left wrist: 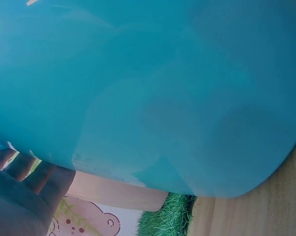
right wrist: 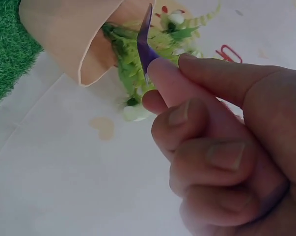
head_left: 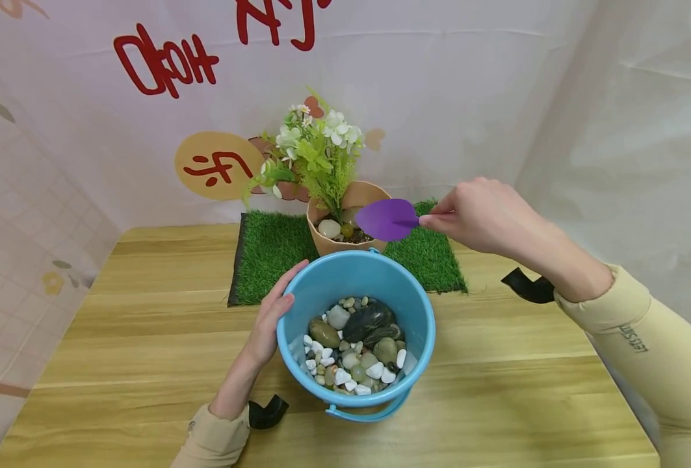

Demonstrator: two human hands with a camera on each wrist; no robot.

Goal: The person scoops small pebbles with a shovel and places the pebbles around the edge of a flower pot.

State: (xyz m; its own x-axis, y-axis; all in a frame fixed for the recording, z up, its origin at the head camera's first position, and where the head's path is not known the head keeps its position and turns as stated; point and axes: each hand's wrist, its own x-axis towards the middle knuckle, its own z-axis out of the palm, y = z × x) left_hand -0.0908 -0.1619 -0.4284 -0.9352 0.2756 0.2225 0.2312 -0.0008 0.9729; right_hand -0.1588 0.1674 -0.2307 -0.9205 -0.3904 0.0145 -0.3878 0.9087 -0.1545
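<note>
My right hand (head_left: 485, 211) grips the pink handle (right wrist: 201, 103) of a small trowel, fingers wrapped round it. The trowel's purple blade (head_left: 386, 220) is in front of the peach flowerpot (head_left: 345, 246) and hides part of its opening; no stones show on the blade. The pot holds dark soil, pale stones and a plant (head_left: 322, 146) with white flowers. A blue bucket (head_left: 430, 318) stands nearer to me, with black, grey and white stones (head_left: 351, 354) inside. My left hand (head_left: 266, 328) holds the bucket's left side, thumb at the rim and fingers along the outside.
Under the pot lies a green turf mat (head_left: 275, 247) on the wooden table (head_left: 497, 390). A printed white cloth (head_left: 450, 97) hangs behind. The bucket's handle (head_left: 374, 415) hangs down at its near side.
</note>
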